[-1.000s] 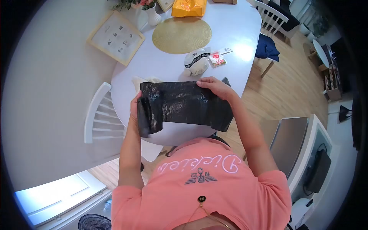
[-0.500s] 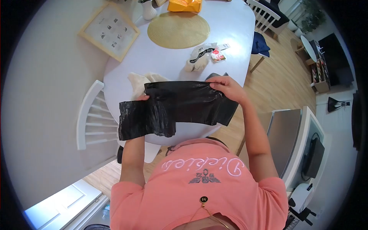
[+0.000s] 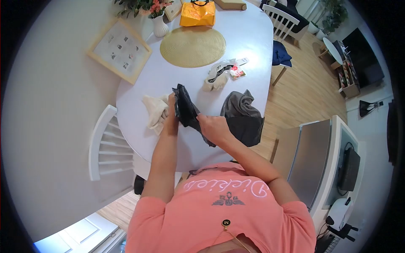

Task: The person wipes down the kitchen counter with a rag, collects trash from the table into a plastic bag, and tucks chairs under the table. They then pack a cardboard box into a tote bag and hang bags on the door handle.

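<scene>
A black plastic bag [image 3: 185, 108], bunched and partly folded, is held over the near part of the white table [image 3: 168, 143]. My left hand [image 3: 171, 103] grips its left edge, the fingers mostly hidden behind the plastic. Closed on its lower right part is my right hand [image 3: 214, 128]. To the left of my left hand lies a crumpled cream cloth [image 3: 156, 110]. A grey cloth [image 3: 239, 104] rests to the right of my right hand, with a dark flat piece below it; whether that piece belongs to the bag I cannot tell.
Farther up are a clear printed plastic bag [image 3: 217, 76], a small red-and-white packet [image 3: 237, 72], a round woven placemat [image 3: 193, 47] and a yellow bag [image 3: 197, 14]. A framed print [image 3: 120, 50] and a white vase [image 3: 160, 26] stand left. A white chair [image 3: 103, 143] adjoins the table.
The black bag was stretched wide between my hands; now it is gathered narrower. My right hand has moved left and down toward my left hand, uncovering the grey cloth.
</scene>
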`<action>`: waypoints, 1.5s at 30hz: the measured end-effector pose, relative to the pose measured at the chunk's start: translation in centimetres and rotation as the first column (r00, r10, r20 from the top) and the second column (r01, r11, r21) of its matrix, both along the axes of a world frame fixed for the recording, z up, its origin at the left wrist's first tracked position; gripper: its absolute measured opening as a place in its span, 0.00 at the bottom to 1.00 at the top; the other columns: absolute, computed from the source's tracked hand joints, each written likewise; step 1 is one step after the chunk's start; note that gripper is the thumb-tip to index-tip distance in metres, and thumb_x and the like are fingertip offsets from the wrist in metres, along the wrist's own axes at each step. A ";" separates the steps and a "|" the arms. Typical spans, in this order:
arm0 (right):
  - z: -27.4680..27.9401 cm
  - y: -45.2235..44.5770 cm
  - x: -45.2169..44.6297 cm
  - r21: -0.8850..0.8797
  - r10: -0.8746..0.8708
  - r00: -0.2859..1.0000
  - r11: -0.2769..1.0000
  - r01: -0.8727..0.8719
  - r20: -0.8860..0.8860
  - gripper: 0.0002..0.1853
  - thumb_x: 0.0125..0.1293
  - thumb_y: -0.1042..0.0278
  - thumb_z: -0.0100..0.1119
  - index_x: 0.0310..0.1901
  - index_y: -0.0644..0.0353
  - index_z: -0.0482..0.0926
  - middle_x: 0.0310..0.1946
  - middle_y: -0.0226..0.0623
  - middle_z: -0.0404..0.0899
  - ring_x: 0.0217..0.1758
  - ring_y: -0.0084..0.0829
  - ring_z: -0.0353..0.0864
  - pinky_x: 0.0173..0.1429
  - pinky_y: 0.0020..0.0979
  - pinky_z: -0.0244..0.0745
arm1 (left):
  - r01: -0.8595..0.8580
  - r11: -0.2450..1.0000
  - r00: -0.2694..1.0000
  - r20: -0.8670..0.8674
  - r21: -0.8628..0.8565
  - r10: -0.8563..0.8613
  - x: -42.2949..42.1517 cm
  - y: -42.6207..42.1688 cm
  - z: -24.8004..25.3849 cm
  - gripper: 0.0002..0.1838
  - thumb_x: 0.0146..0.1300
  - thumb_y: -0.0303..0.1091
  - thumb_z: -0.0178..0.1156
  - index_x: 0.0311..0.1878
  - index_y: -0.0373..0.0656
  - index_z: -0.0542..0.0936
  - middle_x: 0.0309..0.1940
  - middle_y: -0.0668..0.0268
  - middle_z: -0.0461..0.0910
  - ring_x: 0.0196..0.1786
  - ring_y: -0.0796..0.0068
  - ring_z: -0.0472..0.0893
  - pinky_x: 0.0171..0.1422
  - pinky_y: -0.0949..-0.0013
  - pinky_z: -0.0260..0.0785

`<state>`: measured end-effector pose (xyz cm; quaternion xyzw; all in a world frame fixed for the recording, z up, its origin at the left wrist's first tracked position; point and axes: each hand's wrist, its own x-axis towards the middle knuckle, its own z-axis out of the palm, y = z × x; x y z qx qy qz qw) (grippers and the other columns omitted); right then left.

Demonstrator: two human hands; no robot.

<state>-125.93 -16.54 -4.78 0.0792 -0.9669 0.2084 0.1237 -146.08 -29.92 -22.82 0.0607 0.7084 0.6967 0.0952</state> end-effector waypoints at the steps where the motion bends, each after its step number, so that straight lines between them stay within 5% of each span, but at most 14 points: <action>1: 0.0 0.0 -0.3 -0.002 -0.026 1.000 1.000 0.026 -0.004 0.04 0.58 0.70 0.49 0.29 0.59 0.71 0.16 0.42 0.75 0.18 0.43 0.78 0.22 0.41 0.71 | 0.005 1.000 0.998 -0.057 -0.006 -0.006 -0.8 0.4 -0.7 0.09 0.57 0.36 0.53 0.26 0.42 0.77 0.20 0.67 0.75 0.24 0.76 0.73 0.28 0.68 0.67; 5: -1.4 0.5 -0.9 -0.041 -0.087 0.993 0.996 0.084 -0.078 0.07 0.62 0.67 0.50 0.30 0.60 0.72 0.15 0.41 0.75 0.17 0.41 0.77 0.21 0.38 0.70 | -0.069 0.987 0.963 -0.270 -0.144 0.028 -2.5 3.4 -1.4 0.10 0.57 0.36 0.53 0.23 0.45 0.75 0.18 0.70 0.74 0.21 0.76 0.73 0.26 0.68 0.66; 7: -1.7 1.1 -1.1 -0.048 -0.092 0.994 0.995 0.089 -0.063 0.07 0.62 0.68 0.50 0.31 0.60 0.73 0.16 0.42 0.76 0.18 0.42 0.77 0.22 0.38 0.71 | -0.249 0.847 0.939 -0.330 -0.471 0.092 -2.1 4.9 -0.5 0.15 0.55 0.40 0.49 0.25 0.39 0.78 0.23 0.56 0.79 0.27 0.63 0.78 0.31 0.63 0.67; 11: -2.1 2.5 -0.7 -0.193 -0.133 0.989 0.974 0.119 -0.060 0.09 0.62 0.66 0.51 0.31 0.62 0.75 0.20 0.45 0.77 0.23 0.45 0.78 0.27 0.41 0.71 | 0.010 0.976 0.996 0.079 0.219 -0.028 -3.3 4.1 -5.0 0.18 0.59 0.45 0.51 0.33 0.37 0.79 0.27 0.63 0.79 0.28 0.69 0.77 0.34 0.63 0.69; 14: -0.4 6.7 0.7 -0.370 -0.292 0.940 0.865 0.339 0.178 0.11 0.60 0.64 0.51 0.30 0.63 0.76 0.23 0.49 0.77 0.30 0.50 0.78 0.35 0.46 0.71 | 0.110 0.956 0.836 0.495 0.273 -0.237 2.5 2.3 9.5 0.19 0.59 0.48 0.58 0.40 0.41 0.78 0.32 0.68 0.80 0.29 0.72 0.79 0.34 0.73 0.71; 16: -2.1 10.9 1.1 -0.302 -0.228 0.893 0.884 0.357 0.389 0.12 0.59 0.62 0.52 0.37 0.61 0.78 0.29 0.51 0.78 0.37 0.52 0.77 0.42 0.46 0.71 | 0.212 0.934 0.640 0.681 0.289 -0.355 4.6 -0.8 10.5 0.19 0.59 0.46 0.59 0.45 0.41 0.76 0.34 0.66 0.80 0.32 0.73 0.80 0.38 0.72 0.73; 20: -3.8 11.7 -0.2 -0.251 -0.055 0.994 0.965 0.077 0.092 0.17 0.58 0.65 0.51 0.49 0.61 0.75 0.43 0.48 0.77 0.45 0.50 0.76 0.52 0.41 0.69 | 0.117 0.828 0.648 0.589 0.549 -0.483 9.4 -1.9 10.8 0.18 0.60 0.38 0.59 0.48 0.37 0.73 0.37 0.65 0.80 0.38 0.73 0.80 0.46 0.69 0.74; 26: -2.8 8.3 -4.3 -0.621 0.239 0.961 0.777 -0.103 0.139 0.20 0.59 0.64 0.54 0.53 0.62 0.72 0.47 0.46 0.76 0.52 0.46 0.74 0.56 0.38 0.67 | 0.252 0.816 0.855 0.275 0.520 -0.439 11.1 -2.1 14.4 0.21 0.56 0.35 0.62 0.51 0.40 0.70 0.41 0.64 0.77 0.45 0.71 0.77 0.51 0.70 0.70; 29: -2.0 8.1 -5.3 -0.807 0.533 0.724 0.587 0.057 0.438 0.20 0.60 0.63 0.55 0.53 0.61 0.72 0.46 0.44 0.77 0.52 0.41 0.75 0.57 0.36 0.67 | 0.257 0.808 0.845 0.283 0.529 -0.454 10.5 -3.1 14.3 0.21 0.54 0.32 0.62 0.51 0.40 0.70 0.40 0.64 0.77 0.44 0.72 0.77 0.50 0.70 0.70; 34: -3.4 6.0 -6.5 -0.591 0.333 0.939 0.743 -0.313 -0.079 0.17 0.64 0.60 0.52 0.50 0.59 0.74 0.38 0.38 0.78 0.42 0.31 0.75 0.50 0.32 0.68 | 0.312 0.800 0.809 0.299 0.512 -0.506 9.7 -4.2 13.7 0.18 0.51 0.29 0.61 0.47 0.40 0.73 0.39 0.64 0.77 0.41 0.73 0.77 0.48 0.72 0.69; 36: -4.3 5.6 -7.1 -0.641 0.386 0.919 0.688 -0.341 -0.075 0.16 0.64 0.59 0.52 0.47 0.60 0.75 0.34 0.38 0.78 0.38 0.30 0.75 0.47 0.32 0.68 | 0.255 0.804 0.797 0.354 0.537 -0.489 9.5 -4.2 13.8 0.17 0.50 0.31 0.62 0.45 0.40 0.74 0.38 0.65 0.77 0.39 0.74 0.77 0.46 0.73 0.69; 38: -2.9 5.5 -6.8 -0.781 0.563 0.786 0.600 -0.176 0.255 0.16 0.64 0.58 0.52 0.44 0.62 0.76 0.31 0.38 0.79 0.36 0.31 0.75 0.44 0.33 0.68 | 0.102 0.790 0.766 0.459 0.605 -0.451 9.9 -3.4 14.7 0.16 0.51 0.34 0.64 0.43 0.41 0.76 0.35 0.67 0.77 0.36 0.76 0.77 0.44 0.74 0.69; 41: -3.1 5.2 -7.0 -0.771 0.489 0.824 0.628 -0.106 0.286 0.15 0.61 0.59 0.53 0.37 0.64 0.77 0.25 0.42 0.78 0.30 0.35 0.74 0.39 0.34 0.68 | 0.108 0.983 0.908 0.389 0.148 -0.158 9.2 -2.2 14.0 0.13 0.52 0.39 0.66 0.36 0.41 0.77 0.28 0.70 0.77 0.29 0.79 0.75 0.36 0.76 0.68; 45: -3.7 3.6 -6.8 -0.632 0.185 0.961 0.775 -0.013 0.207 0.12 0.61 0.63 0.52 0.31 0.65 0.77 0.19 0.41 0.73 0.24 0.34 0.73 0.32 0.35 0.66 | 0.017 1.000 0.965 0.261 -0.020 -0.011 7.9 -0.4 11.7 0.14 0.54 0.43 0.66 0.27 0.42 0.78 0.21 0.73 0.75 0.24 0.83 0.72 0.28 0.78 0.64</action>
